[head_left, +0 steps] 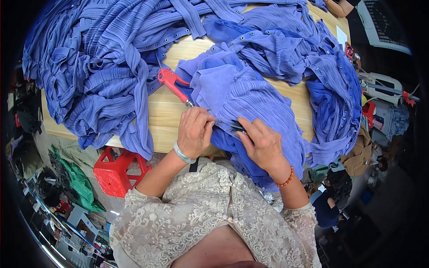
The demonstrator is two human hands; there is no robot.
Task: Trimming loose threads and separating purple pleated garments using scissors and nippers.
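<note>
A blue-violet pleated garment (250, 91) lies bunched on the table before me and hangs over its near edge. My left hand (195, 128), a pale bangle on its wrist, is closed with its fingertips pinching the garment's edge. My right hand (262, 144), with an orange bead bracelet at the wrist, is closed around small dark thread snips (237, 127). Their tips are close to the pinched cloth; whether the blades touch it I cannot tell. Just beyond my left hand, a red air blow gun (172, 85) rests on the table against the garment.
Similar garments with metal eyelets form a large pile (103, 67) at left and more heaps (333, 102) at right on the wooden table (165, 109). A red plastic stool (111, 174) stands below the left edge. Another person's arm (340, 6) shows at the far right.
</note>
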